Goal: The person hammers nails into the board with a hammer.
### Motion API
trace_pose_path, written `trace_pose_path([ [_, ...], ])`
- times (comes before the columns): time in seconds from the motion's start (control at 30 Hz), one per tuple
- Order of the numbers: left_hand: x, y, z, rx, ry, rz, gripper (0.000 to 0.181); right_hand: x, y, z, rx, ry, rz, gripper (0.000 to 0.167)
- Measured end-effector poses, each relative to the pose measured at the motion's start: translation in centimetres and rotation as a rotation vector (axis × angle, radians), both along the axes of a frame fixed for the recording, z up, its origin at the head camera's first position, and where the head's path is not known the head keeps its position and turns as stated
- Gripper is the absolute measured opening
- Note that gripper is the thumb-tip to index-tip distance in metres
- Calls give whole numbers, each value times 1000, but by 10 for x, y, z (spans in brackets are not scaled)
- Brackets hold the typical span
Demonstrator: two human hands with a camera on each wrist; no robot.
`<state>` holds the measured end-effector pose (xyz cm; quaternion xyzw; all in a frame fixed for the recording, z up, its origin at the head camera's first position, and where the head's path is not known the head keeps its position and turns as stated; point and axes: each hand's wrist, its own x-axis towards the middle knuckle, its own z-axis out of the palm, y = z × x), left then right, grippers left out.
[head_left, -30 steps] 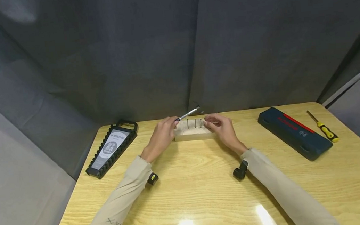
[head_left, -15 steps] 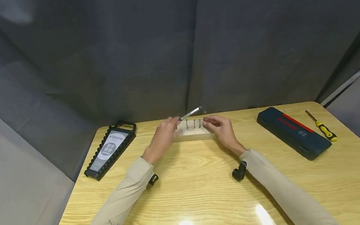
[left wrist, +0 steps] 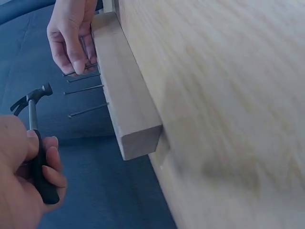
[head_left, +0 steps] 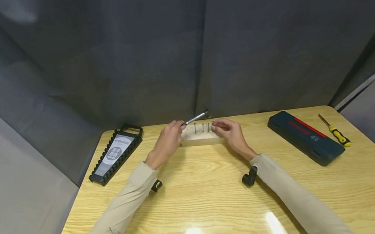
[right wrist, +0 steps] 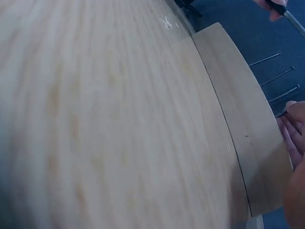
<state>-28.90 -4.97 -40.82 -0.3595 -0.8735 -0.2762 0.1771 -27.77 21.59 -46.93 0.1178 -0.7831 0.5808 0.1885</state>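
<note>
A small claw hammer (left wrist: pixel 33 112) with a black handle is gripped in my left hand (head_left: pixel 169 142). Its head is raised above a pale wooden block (head_left: pixel 202 142) near the table's back edge. Three nails (left wrist: pixel 88 110) stand upright in the block, in a row. At the right end of that row, my right hand (head_left: pixel 232 133) pinches another nail (left wrist: pixel 71 74) between thumb and fingers, its point at the block's top. In the right wrist view the fingers (right wrist: pixel 295 112) partly hide this nail.
A black wrench rack (head_left: pixel 116 154) with a printed label lies on the table's left. On the right are a dark blue Bosch case (head_left: pixel 306 137) and a yellow-and-black screwdriver (head_left: pixel 340 136). A dark curtain (head_left: pixel 157 61) hangs behind the back edge.
The hammer head dips slightly and blurs half a second ago, then is back near its earlier height. My right hand stays at the pinched nail, and the block keeps its place.
</note>
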Motion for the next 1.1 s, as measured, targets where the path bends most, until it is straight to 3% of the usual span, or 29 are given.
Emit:
trace_pose_path([
  [0.13,-3,-2,-7,20,-32,7,17,11,-2,15,-23,-26,37,22],
  [0.23,-4,-1,-8,15,-38,9,18,11,-1,15,-31,-34,49,22],
  [0.33,-5,1,-3,64,-33,-7,21,10,0,14,-34,-41,55,23],
  [0.5,-4,8,7,216,24,-50,24,8,1,14,-44,-57,70,24],
  [0.57,-2,10,8,184,26,-53,23,8,0,15,-46,-62,73,24],
  [0.73,0,9,0,-11,-26,-25,18,8,0,19,-27,-70,69,24],
  [0.93,-1,7,-2,66,-99,-10,19,9,2,19,-9,-69,73,23],
  [1.1,-1,2,-6,61,-126,-22,20,8,3,17,-17,-56,77,24],
])
